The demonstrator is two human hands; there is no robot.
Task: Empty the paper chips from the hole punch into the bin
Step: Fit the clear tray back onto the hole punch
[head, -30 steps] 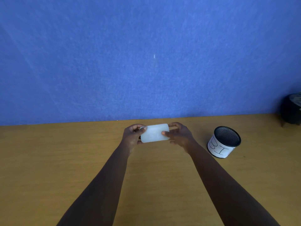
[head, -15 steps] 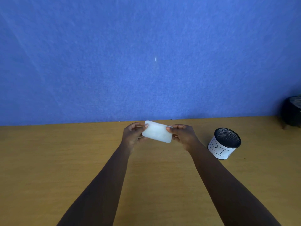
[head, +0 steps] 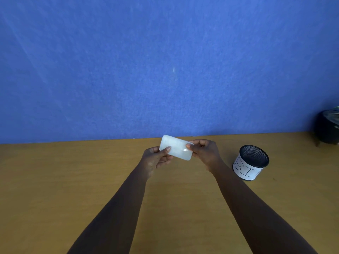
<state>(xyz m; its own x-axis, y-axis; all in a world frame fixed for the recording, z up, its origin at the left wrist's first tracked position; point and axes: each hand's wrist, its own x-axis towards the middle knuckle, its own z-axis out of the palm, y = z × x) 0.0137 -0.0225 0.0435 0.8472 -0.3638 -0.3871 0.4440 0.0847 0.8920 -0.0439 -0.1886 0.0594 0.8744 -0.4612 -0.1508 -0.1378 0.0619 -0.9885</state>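
Both hands hold a white, translucent rectangular piece, the underside of the hole punch, above the wooden table. My left hand pinches its left end with the thumb on the face. My right hand grips its right end. The piece is tilted, left end higher and farther. The rest of the punch is hidden behind it. The bin, a small black mesh cup wrapped in white paper with hand-written letters, stands on the table to the right of my right hand, apart from it.
The wooden table runs up to a blue fabric wall. A dark round object sits at the far right edge, against the wall.
The white piece has tilted, its left end rising and its right end dropping. Both hands have kept hold and shifted slightly right, toward the bin.
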